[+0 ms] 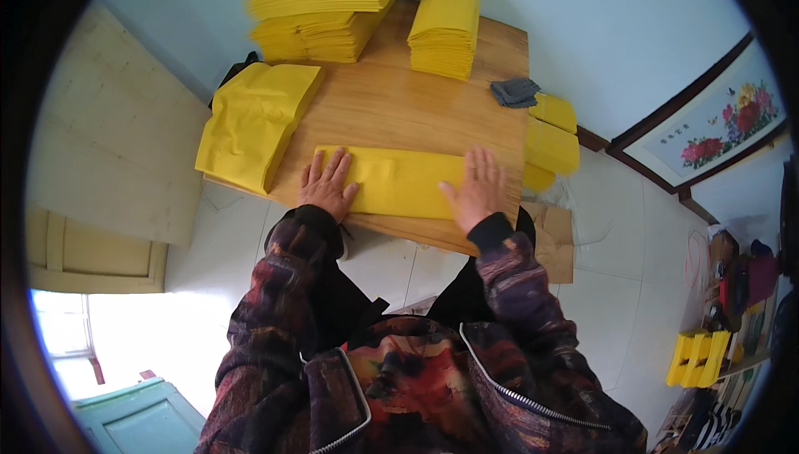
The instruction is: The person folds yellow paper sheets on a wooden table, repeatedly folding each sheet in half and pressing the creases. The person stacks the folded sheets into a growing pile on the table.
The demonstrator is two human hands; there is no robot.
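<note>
Showing the wooden bench (399,104) from above, its surface a warm, lightly grained plank top with a straight near edge, set over a pale tiled floor (632,271). Tall stacks of yellow paper (325,0) occupy the far left corner, and a narrower folded stack (447,21) stands beside them at the far middle; all are thin, matte sheets squared into blocks. A loose pile of larger yellow sheets (254,121) overhangs the bench's left edge, slightly rumpled. Smaller yellow bundles (551,142) hang at the right edge, just beside a small dark grey cloth (513,92). Along the near edge lies the folded yellow sheet (399,181), a long flat strip with crisp lengthwise creases. The left hand (326,186) rests palm-down on its left end, and the right hand (476,189) palm-down on its right end; the fingers of both are extended flat, clasping nothing, only pressing the paper to the wood. Judged from this pose, the step in hand is flattening or creasing a fold. The next move would seem to call for even pressure along the crease, with the edges kept aligned, since such thin paper slips and wrinkles easily.
</note>
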